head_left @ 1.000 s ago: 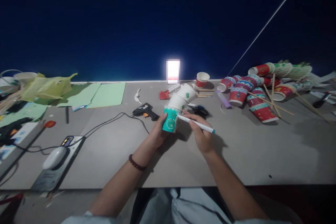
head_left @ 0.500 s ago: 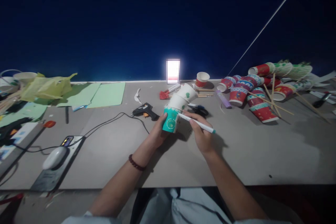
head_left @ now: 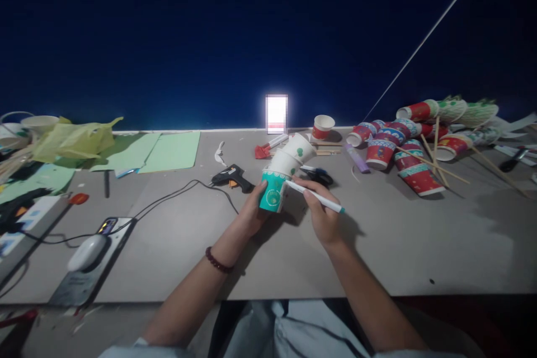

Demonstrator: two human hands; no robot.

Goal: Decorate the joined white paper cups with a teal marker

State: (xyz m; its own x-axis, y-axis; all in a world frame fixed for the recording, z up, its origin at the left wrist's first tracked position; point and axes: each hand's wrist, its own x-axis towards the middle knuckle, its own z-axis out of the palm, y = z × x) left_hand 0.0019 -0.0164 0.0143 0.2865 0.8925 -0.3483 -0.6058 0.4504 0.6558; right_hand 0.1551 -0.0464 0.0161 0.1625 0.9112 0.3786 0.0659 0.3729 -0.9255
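My left hand (head_left: 252, 210) is closed around the lower, teal end of a curved chain of joined paper cups (head_left: 274, 191), which tilts up to the right. Its upper cups are white with green marks. Between the fingers of my right hand (head_left: 324, 215) is a white marker pen (head_left: 316, 197) with a teal end. The pen's other end meets the right side of the teal cup; whether it touches the surface is too small to tell. Left of the cups lies a black glue gun (head_left: 232, 177). Dark-handled scissors (head_left: 321, 175) are partly hidden behind my right hand.
Decorated cup chains (head_left: 386, 145) and wooden sticks (head_left: 436, 162) lie at the right. A single paper cup (head_left: 324, 127) stands at the back. On the left are green paper (head_left: 172, 151), a yellow plastic bag (head_left: 75, 142), a power strip (head_left: 31, 224) and a phone (head_left: 79, 289).
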